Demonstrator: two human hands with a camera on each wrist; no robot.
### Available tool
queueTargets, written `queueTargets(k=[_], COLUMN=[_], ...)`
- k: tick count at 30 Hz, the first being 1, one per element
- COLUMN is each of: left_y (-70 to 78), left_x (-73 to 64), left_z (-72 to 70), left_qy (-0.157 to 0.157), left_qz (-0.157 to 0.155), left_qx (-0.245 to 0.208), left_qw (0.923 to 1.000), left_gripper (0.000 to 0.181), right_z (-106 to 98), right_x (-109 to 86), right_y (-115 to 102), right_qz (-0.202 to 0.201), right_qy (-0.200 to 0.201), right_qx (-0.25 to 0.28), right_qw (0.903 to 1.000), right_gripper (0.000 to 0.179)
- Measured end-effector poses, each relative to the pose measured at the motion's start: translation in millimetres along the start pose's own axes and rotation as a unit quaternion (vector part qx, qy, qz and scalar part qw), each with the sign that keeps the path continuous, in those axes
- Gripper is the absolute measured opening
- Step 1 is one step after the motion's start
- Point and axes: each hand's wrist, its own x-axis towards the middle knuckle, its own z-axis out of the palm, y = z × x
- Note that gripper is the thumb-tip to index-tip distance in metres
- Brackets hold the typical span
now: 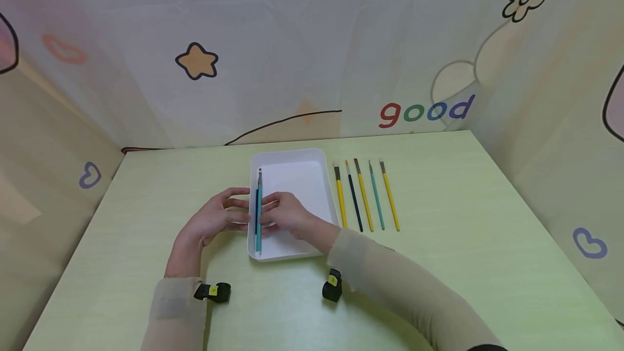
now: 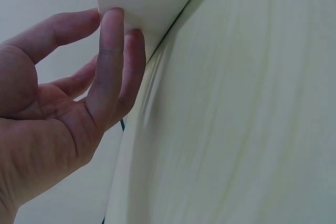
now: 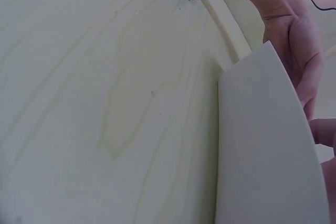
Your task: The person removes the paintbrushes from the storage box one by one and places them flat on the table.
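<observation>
A white tray (image 1: 297,164) lies on the table, and two thin paintbrushes rest lengthwise inside along its left wall: a teal paintbrush (image 1: 259,240) and a dark blue paintbrush (image 1: 256,199). My left hand (image 1: 221,215) is outside, its spread fingers against the tray's left wall; the left wrist view shows the fingertips (image 2: 112,22) right at that wall. My right hand (image 1: 287,213) reaches in over the tray's right side, with spread fingertips touching the teal paintbrush. In the right wrist view, the tray wall (image 3: 262,140) hides most of that hand.
To the right of the tray several paintbrushes lie side by side, among them a yellow paintbrush (image 1: 390,199), a teal one (image 1: 377,199) and a dark blue one (image 1: 354,199). The table (image 1: 487,242) meets a printed cloth backdrop (image 1: 292,42) at the back and sides.
</observation>
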Motion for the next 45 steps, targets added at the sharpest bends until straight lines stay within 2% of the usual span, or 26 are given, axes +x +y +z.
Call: queueTargets(k=[19, 24, 31, 45], left_y=[0.6, 1.7, -0.5, -0.3], left_x=[0.2, -0.4, 1.7, 1.0], left_z=[0.6, 0.3, 1.1, 1.6], left_qy=[0.018, 0.022, 0.017, 0.017], left_qz=[-0.017, -0.018, -0.009, -0.007], left_qx=[0.008, 0.009, 0.013, 0.008], left_qw=[0.9997, 0.9996, 0.9997, 0.9998], left_gripper=[0.074, 0.074, 0.072, 0.074], right_z=[-28, -38, -54, -90], right_x=[-23.8, -30.3, -37.5, -60.6], right_y=[-15, -16, -13, -18], right_qz=[0.014, 0.012, 0.017, -0.016], right_qy=[-0.019, -0.013, -0.014, -0.029], right_qx=[-0.014, -0.032, -0.020, -0.020], right_qw=[0.9996, 0.9993, 0.9996, 0.9993], right_gripper=[0.046, 0.047, 0.047, 0.047])
